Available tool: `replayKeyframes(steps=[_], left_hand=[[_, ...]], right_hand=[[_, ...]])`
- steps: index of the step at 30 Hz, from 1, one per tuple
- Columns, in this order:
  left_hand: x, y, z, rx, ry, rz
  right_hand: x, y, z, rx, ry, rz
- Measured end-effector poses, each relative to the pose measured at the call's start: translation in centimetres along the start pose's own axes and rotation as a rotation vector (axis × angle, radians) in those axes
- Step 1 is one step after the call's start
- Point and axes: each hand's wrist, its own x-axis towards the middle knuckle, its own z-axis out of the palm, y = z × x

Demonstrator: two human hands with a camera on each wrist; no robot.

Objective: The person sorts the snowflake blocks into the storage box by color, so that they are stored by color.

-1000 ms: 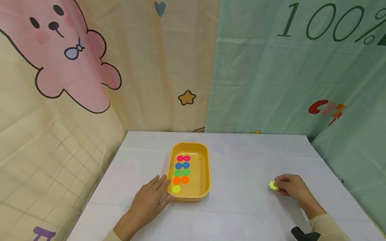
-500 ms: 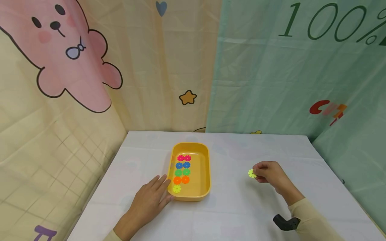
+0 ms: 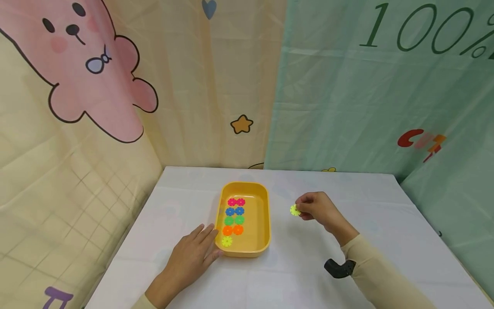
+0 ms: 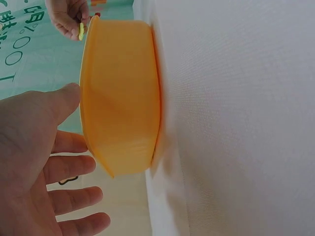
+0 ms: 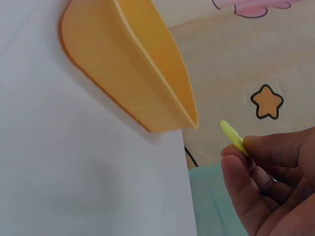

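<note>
Between thumb and fingers, my right hand (image 3: 318,209) pinches a yellow flower-shaped disc (image 3: 295,210), held above the table to the right of the yellow tray (image 3: 260,240). The right wrist view shows the disc (image 5: 233,136) edge-on. My left hand (image 3: 193,256) touches the tray's near left rim with fingers spread and nearly straight. Inside the tray, pairs of pink discs (image 3: 236,201), blue discs (image 3: 234,211), green discs (image 3: 233,220) and orange discs (image 3: 233,230) lie in rows on the left side. One yellow disc (image 3: 227,241) lies alone at the near left.
A white cloth covers the table (image 3: 278,279). Behind it hang a beige curtain (image 3: 185,107) and a green curtain (image 3: 332,107). A black wrist mount (image 3: 339,268) sticks out from the right sleeve (image 3: 378,270).
My right hand has carried the yellow disc leftward and away from me, off the table's right side toward the tray. The left hand keeps its place at the rim.
</note>
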Motion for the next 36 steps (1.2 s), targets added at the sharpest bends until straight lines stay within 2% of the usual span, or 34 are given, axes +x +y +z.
replayKeyframes(steps=[9, 19, 36], left_hand=[[0.1, 0.1, 0.0, -0.005, 0.005, 0.011], [0.2, 0.2, -0.1, -0.018, 0.015, 0.016], [0.1, 0.3, -0.2, -0.017, 0.010, 0.013]], right_hand=[[1.9, -2.9, 4.0, -0.004, -0.042, 0.005], [3.8, -4.6, 7.6, -0.065, -0.105, -0.005], [4.4, -4.9, 12.5, -0.185, -0.202, -0.009]])
